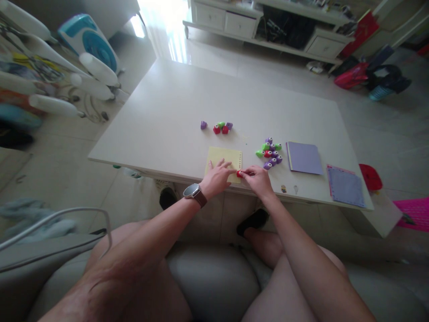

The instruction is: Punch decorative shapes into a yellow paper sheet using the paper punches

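A yellow sheet of paper [223,154] with a row of small holes down its right edge lies at the near edge of the white table [187,96]. My left hand [217,178] rests on it with fingers spread, pressing the sheet down. At the sheet's lower right edge, my right hand [257,180] is closed on a small red craft punch [239,173]. Several purple, green and red punches [272,152] are bunched just right of that hand. Farther back, a smaller group of punches [225,130] stands beside a lone purple punch [203,125].
A stack of purple paper [304,157] lies to the right, with a punched blue-purple stack [346,185] beyond it at the corner. Two small flat pieces [283,188] lie near the front edge. A white cabinet [224,20] stands across the floor.
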The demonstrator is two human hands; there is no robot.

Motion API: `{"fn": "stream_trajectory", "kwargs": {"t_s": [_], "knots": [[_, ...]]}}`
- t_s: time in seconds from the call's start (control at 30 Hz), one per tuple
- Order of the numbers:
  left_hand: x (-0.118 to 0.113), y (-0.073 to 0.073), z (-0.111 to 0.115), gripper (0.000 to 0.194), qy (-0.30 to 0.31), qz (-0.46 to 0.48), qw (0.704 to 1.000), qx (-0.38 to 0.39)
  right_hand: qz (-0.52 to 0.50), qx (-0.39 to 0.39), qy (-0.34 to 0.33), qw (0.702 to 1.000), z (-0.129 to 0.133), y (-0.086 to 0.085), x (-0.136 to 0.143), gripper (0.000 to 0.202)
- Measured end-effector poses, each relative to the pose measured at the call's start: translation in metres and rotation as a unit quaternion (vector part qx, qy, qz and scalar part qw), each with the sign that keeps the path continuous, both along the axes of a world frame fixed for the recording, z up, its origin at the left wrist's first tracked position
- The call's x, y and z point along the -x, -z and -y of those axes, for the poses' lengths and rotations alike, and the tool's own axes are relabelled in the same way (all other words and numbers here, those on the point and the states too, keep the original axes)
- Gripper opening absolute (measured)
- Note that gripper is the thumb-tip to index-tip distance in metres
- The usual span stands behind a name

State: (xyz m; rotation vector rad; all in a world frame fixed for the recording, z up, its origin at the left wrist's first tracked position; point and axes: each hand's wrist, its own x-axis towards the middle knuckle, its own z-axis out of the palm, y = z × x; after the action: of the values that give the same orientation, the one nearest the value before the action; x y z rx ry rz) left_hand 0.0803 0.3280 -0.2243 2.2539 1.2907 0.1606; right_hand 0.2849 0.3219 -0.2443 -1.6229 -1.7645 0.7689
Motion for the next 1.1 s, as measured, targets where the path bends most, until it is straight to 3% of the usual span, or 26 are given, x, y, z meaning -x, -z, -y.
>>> {"fn": "stream_trajectory", "kwargs": {"t_s": [0.17, 0.37, 0.47, 0.57, 0.67, 0.8, 0.93, 1.1], "knots": [[-0.003, -0.001, -0.003, 0.050, -0.003, 0.070, 0.997, -0.044, -0.015, 0.015, 0.007, 1.000, -0.001, 0.002, 0.000, 0.010], [-0.003, -0.008, -0.005, 0.034, -0.004, 0.104, 0.992, -0.064, -0.044, 0.055, 0.048, 0.996, -0.005, -0.013, -0.006, 0.020], [-0.004, -0.009, -0.005, 0.027, -0.027, 0.114, 0.992, -0.049, -0.023, 0.046, 0.064, 0.997, -0.008, -0.017, -0.010, 0.020], [-0.008, -0.005, -0.005, 0.016, -0.092, 0.148, 0.985, 0.009, -0.020, 0.087, 0.073, 0.993, -0.008, -0.014, -0.011, 0.034], [-0.014, 0.000, -0.007, 0.008, -0.192, 0.218, 0.949, 0.125, -0.046, 0.166, 0.079, 0.982, -0.008, -0.007, -0.008, 0.045], [-0.021, 0.007, -0.010, 0.023, -0.263, 0.309, 0.875, 0.265, -0.091, 0.222, 0.093, 0.966, -0.009, -0.003, -0.004, 0.047], [-0.026, 0.012, -0.013, 0.027, -0.304, 0.379, 0.812, 0.322, -0.094, 0.221, 0.099, 0.966, -0.010, -0.003, -0.004, 0.042], [-0.035, 0.018, -0.015, 0.023, -0.321, 0.418, 0.769, 0.362, -0.095, 0.229, 0.103, 0.963, -0.010, -0.001, -0.002, 0.029]]}}
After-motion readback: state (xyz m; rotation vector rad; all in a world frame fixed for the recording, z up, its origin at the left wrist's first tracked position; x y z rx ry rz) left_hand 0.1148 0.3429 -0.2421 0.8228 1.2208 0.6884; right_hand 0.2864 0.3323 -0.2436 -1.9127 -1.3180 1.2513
